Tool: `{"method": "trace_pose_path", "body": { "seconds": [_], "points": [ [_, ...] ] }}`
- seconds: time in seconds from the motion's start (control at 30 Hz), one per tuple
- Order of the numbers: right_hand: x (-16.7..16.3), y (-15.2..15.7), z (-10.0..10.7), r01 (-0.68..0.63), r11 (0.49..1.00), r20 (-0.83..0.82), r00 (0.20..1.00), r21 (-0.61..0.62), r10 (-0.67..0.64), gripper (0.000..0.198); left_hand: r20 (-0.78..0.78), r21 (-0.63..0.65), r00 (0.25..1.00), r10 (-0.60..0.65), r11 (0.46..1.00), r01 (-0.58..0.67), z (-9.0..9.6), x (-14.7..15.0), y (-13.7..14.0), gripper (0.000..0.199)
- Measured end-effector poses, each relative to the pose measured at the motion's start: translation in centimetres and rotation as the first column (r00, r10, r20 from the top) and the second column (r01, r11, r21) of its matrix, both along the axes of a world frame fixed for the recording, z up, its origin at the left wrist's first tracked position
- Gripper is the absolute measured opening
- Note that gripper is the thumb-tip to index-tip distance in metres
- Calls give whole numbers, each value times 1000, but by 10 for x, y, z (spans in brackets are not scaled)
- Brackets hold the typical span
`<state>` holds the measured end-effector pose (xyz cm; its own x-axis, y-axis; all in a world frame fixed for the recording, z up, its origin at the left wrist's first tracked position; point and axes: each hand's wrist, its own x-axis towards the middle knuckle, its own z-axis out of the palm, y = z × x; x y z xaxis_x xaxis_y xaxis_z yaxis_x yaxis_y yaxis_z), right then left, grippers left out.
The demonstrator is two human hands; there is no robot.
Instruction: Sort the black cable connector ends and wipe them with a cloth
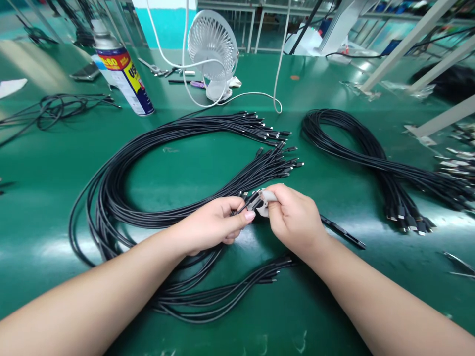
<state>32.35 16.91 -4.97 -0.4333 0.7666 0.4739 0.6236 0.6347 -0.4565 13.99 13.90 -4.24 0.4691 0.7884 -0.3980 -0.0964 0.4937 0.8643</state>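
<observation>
My left hand (218, 220) is closed in a pinch on the end of a black cable (243, 206), close to its plug. Facing it, my right hand (295, 215) is closed on a small whitish piece (264, 207), which looks like a cloth or wipe and touches the plug end. A slim black stick-like tool (345, 232) juts out from behind the right hand; whether the hand grips it I cannot tell. Behind and left of my hands, a large loop of black cables (122, 168) lies with its plugs facing right. A smaller cable group (222, 296) lies nearer to me.
A second cable bundle (356, 143) lies crossed at the right. Toward the back stand a spray can (128, 81) and a small white fan (213, 44) with its white cord. Tweezers (460, 262) lie at the right edge. Slanted metal legs (449, 116) stand on the green table (371, 296).
</observation>
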Motion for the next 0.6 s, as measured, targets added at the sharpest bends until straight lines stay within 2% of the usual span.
{"method": "trace_pose_path", "body": {
  "seconds": [0.1, 0.23, 0.3, 0.43, 0.6],
  "points": [
    [0, 3, 3, 19, 998, -66, 998, -64, -23, 16, -10, -2, 1000, -7, 1000, 7, 0, -1, 0, 40],
    [5, 14, 2, 44, 957, -273, 954, -288, -127, 13, 0, -7, 1000, 4, 1000, -4, 0, -2, 0, 36],
    [7, 19, -1, -2, 912, -397, 901, -411, -177, 18, 20, -12, 1000, 17, 1000, -17, 1, -2, 1, 34],
    [9, 20, -3, -233, 802, -571, 806, -549, -157, 25, 49, -20, 998, 28, 999, -27, 2, -2, 1, 34],
    [1, 7, 1, -364, 634, -515, 854, -683, -65, 20, 45, -15, 999, 21, 1000, -20, 1, -3, 1, 37]
  ]
}}
